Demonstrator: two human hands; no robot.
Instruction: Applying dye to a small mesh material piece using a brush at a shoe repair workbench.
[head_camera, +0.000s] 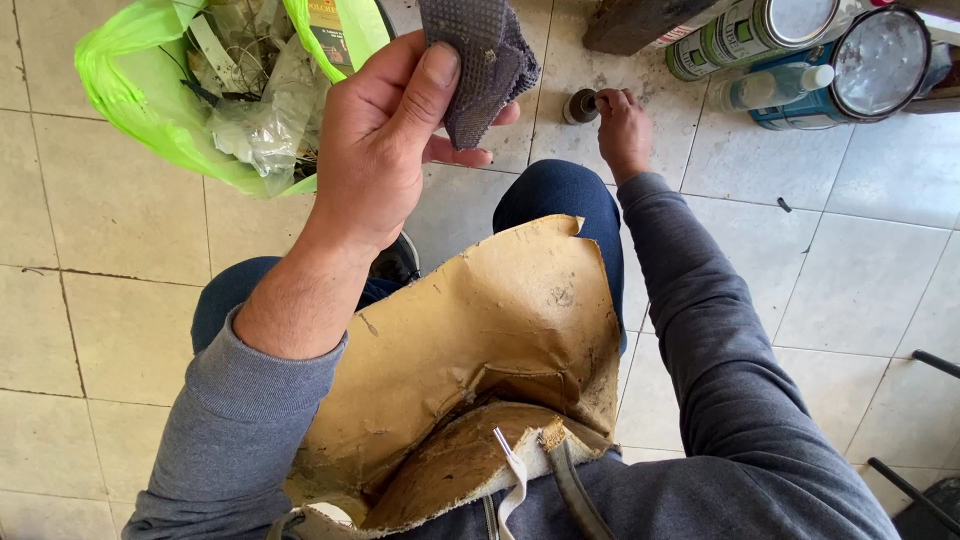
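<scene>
My left hand (385, 140) is raised over my knee and pinches a folded piece of dark grey abrasive cloth (480, 62) between thumb and fingers. My right hand (622, 128) reaches out to the tiled floor and grips a small dark round container (578, 106). A worn tan leather piece (500, 330) lies across my lap, and under it a shoe (455, 470) shows its rough brown insole and a white edge. Both arms are in grey sleeves, and my legs are in dark blue trousers.
A bright green plastic bag (150, 110) full of crumpled plastic and scraps sits at the upper left. Several metal cans (760, 30) and a plastic bottle (770, 88) stand at the upper right. Black metal legs (915, 480) show at the lower right.
</scene>
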